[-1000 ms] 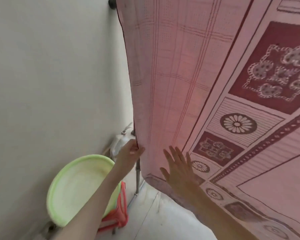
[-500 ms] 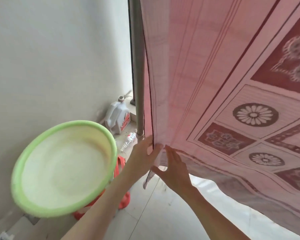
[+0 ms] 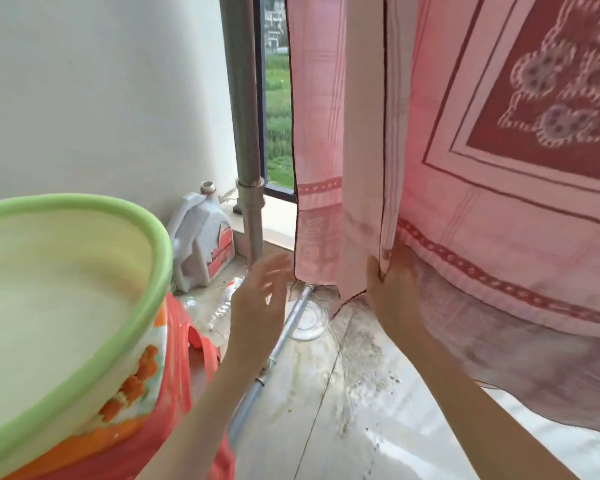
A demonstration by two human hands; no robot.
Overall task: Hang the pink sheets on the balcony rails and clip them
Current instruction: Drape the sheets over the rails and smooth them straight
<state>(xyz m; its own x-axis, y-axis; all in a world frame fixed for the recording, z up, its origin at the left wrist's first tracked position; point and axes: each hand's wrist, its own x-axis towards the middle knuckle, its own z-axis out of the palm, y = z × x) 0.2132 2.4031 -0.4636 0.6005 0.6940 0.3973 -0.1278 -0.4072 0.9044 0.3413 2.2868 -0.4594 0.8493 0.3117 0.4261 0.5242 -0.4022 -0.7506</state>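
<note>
Two hands are seen at lower centre of the frame. The pink patterned cotton sheet [image 3: 465, 168] hangs across the upper right, long axis vertical, its dark-hemmed side edge running down to the right hand [image 3: 394, 289], by which the lower corner is pinched. The left hand [image 3: 260, 303] is spread, holding nothing, just left of the rear layer's edge; it is judged nearer that edge.

Two bare forearms, no sleeves in view, left hand [image 3: 257, 306] and right hand [image 3: 394, 292] — no rings, no watch — fingers slender
</note>
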